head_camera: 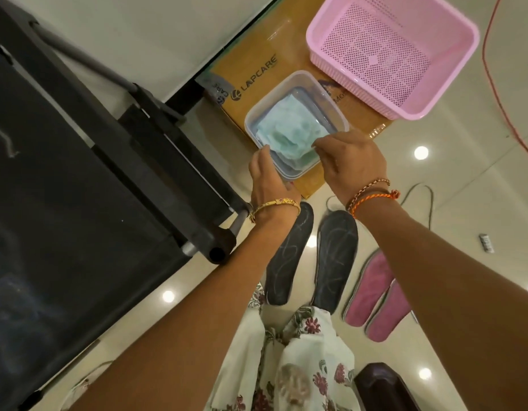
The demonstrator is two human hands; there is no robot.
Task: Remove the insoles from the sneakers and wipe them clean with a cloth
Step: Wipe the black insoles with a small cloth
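A pale green cloth lies in a clear plastic tub of water on a cardboard box. My right hand pinches the cloth's near right corner at the tub's rim. My left hand grips the tub's near left edge. Two dark insoles lie side by side on the floor below my wrists. Two pink insoles lie to their right, overlapping. No sneakers are in view.
A pink perforated basket sits on the cardboard box beyond the tub. A black folding cot fills the left side. An orange cable runs along the right floor. A dark wooden stool corner is at the bottom right.
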